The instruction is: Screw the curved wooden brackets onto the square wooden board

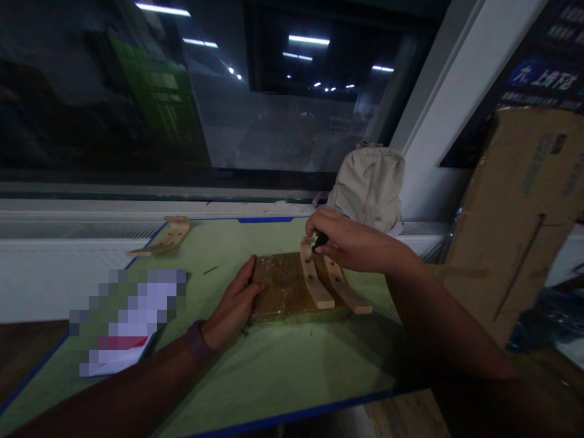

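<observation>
My left hand (235, 304) grips the left edge of a brown wooden board (276, 286), thumb on top and fingers at the side. On the board's right part lie two curved, pale wooden pieces with dark holes, a nearer-left strip (317, 286) and a right strip (344, 289). Closed round a black-handled screwdriver (320, 242), my right hand (340, 237) is above the strips. The tool's tip points down at a hole in the left strip; whether a screw sits there is too small to tell. Part of the right strip is hidden behind my hand.
A green table mat (283, 365) with blue edging lies under the board. Another curved wooden piece (171, 237) rests at the far left, with a thin dark item (210, 270) nearer. A blurred-out packet (132, 322) lies left. Behind are a backpack (369, 182) and cardboard (515, 213).
</observation>
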`<action>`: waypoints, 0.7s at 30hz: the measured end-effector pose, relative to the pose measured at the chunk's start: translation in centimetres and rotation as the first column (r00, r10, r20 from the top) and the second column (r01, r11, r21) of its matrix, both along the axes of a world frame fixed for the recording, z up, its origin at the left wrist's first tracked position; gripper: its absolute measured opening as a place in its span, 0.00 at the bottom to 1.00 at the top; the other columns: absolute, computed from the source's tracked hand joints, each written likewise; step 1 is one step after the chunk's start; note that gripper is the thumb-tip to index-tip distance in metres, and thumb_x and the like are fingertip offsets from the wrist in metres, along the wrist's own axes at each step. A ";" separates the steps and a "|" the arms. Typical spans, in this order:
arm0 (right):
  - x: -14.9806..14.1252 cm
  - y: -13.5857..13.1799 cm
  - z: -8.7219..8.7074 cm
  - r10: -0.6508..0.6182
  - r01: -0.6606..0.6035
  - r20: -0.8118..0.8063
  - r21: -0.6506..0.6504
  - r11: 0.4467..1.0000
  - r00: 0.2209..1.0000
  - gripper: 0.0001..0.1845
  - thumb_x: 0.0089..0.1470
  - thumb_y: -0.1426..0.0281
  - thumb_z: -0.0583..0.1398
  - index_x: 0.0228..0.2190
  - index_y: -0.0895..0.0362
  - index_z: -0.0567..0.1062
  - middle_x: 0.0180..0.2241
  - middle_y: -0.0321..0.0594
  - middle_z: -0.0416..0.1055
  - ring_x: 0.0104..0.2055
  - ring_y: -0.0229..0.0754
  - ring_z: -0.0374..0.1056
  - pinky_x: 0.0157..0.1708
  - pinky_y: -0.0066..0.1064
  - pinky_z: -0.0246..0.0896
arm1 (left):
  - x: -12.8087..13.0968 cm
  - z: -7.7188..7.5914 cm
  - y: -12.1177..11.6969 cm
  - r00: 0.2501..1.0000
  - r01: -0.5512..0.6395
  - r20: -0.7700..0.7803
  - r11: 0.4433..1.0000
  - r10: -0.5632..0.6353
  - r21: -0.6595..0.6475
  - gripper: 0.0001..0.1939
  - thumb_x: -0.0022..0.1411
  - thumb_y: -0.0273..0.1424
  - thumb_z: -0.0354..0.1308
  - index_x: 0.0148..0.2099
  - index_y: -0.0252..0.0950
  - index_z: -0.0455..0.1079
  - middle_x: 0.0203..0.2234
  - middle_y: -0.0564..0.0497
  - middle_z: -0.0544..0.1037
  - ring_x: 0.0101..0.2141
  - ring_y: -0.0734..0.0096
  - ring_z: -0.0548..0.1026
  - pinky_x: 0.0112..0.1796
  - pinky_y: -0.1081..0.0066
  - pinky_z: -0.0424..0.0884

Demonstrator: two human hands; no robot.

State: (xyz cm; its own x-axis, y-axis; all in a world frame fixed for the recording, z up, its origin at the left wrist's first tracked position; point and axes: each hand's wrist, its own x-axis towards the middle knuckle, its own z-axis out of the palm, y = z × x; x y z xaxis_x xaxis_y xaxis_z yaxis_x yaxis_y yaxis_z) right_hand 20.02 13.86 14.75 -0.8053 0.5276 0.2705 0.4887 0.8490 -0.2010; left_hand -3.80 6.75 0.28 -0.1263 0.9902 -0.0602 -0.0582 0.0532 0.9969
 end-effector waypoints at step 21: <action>-0.1 0.2 0.2 0.002 -0.003 -0.024 -0.009 1.000 1.000 0.04 0.60 0.75 0.60 0.37 0.55 0.72 0.38 0.40 0.75 0.41 0.42 0.70 0.40 0.31 0.59 | -0.3 -0.5 -0.1 1.000 -0.002 0.001 1.000 0.002 0.014 0.40 0.60 0.32 0.58 0.73 0.34 0.55 0.71 0.47 0.57 0.68 0.53 0.56 0.67 0.63 0.51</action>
State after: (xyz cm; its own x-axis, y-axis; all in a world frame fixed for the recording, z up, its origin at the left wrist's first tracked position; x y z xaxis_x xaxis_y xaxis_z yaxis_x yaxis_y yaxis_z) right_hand 19.94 14.11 14.99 -0.7999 0.5281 0.2852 0.4814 0.8483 -0.2206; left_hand -4.06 6.69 -0.25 -0.1279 0.9907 -0.0468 -0.0590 0.0395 0.9975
